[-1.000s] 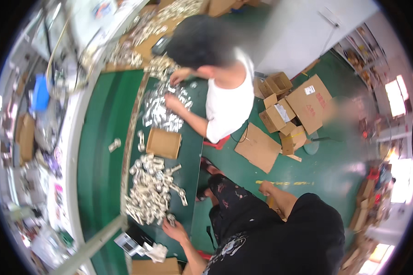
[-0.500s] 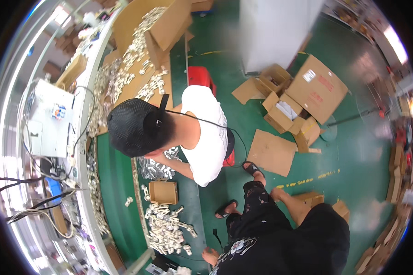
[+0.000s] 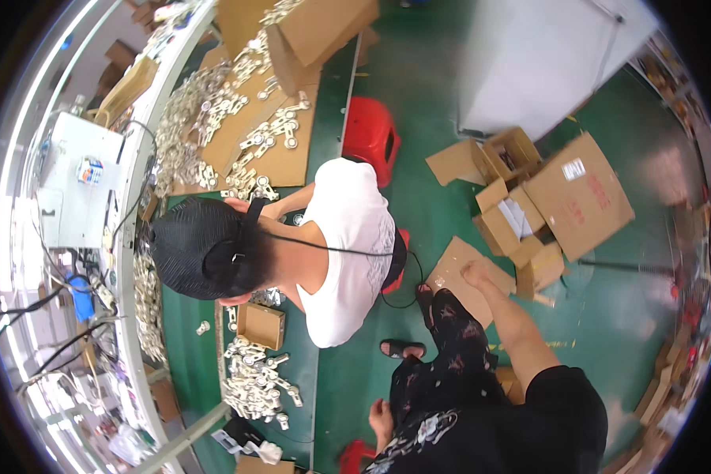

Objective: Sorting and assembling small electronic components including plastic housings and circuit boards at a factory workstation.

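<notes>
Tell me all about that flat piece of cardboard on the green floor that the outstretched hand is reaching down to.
The flat cardboard piece is plain brown corrugated-looking board, roughly rectangular and lying flat, set at an angle on the green floor. It is unfolded, with no visible contents. The person's right hand rests on or just above its middle; whether it grips is unclear. Its lower edge lies by the patterned trouser leg, and its right side sits next to a cluster of open cardboard boxes.
</notes>
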`<state>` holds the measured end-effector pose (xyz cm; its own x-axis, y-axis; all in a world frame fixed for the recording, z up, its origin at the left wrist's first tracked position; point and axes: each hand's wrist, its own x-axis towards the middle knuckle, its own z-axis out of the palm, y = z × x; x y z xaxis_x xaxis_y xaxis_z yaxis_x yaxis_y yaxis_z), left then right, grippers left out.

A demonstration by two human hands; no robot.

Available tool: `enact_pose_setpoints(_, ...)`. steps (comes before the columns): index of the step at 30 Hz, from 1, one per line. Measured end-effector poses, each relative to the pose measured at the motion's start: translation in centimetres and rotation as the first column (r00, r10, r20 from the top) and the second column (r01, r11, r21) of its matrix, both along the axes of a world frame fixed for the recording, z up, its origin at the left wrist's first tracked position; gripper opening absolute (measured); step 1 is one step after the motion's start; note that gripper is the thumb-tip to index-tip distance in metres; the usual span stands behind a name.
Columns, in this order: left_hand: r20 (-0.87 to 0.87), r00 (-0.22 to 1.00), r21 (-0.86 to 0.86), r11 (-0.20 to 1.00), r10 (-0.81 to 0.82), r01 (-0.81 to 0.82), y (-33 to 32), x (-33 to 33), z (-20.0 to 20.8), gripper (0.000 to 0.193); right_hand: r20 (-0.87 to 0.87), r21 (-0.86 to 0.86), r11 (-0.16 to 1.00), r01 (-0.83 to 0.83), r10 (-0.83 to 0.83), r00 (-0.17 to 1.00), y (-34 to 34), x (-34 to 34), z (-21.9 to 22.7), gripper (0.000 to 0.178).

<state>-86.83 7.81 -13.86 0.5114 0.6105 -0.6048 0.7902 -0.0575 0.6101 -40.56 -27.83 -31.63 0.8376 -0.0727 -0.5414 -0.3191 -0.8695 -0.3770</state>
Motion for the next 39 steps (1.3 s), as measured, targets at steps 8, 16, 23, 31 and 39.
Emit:
enact_pose_setpoints(8, -0.645, 0.755, -0.038, 0.992, -0.118, 0.123, -4.8, 2.2, 4.3, 0.034, -0.033, 0.357, 0.922, 0.147, -0.145, 0.989, 9.1, 28.6, -10.7, 0.069)
enact_pose_setpoints(16, -0.688, 0.663, 0.012, 0.919, 0.293, -0.394, -12.2, 16.3, 1.1, 0.032, -0.157, 0.614, 0.68, 0.4, -0.391, 0.907, 19.1, 58.7, -22.6, 0.146)
enact_pose_setpoints(23, -0.69, 0.536, 0.058, 0.776, 0.485, -0.628, -19.6, 19.2, 3.5, 0.03, -0.448, 0.733, 0.354, 0.581, -0.392, 0.804, 24.0, 66.0, -24.5, 0.126)
enact_pose_setpoints(31, -0.605, 0.49, -0.07, 0.571, 0.628, -0.818, -24.2, 10.5, 7.0, 0.027, -0.348, 0.796, 0.33, 0.508, -0.437, 0.829, 12.9, 58.2, -16.7, 0.104)
enact_pose_setpoints(39, -0.465, 0.779, 0.343, 0.897, 0.42, -0.279, -15.2, -4.5, 1.4, 0.03, -0.321, 0.79, 0.257, 0.557, -0.601, 0.732, 2.1, 29.5, 5.9, 0.118)
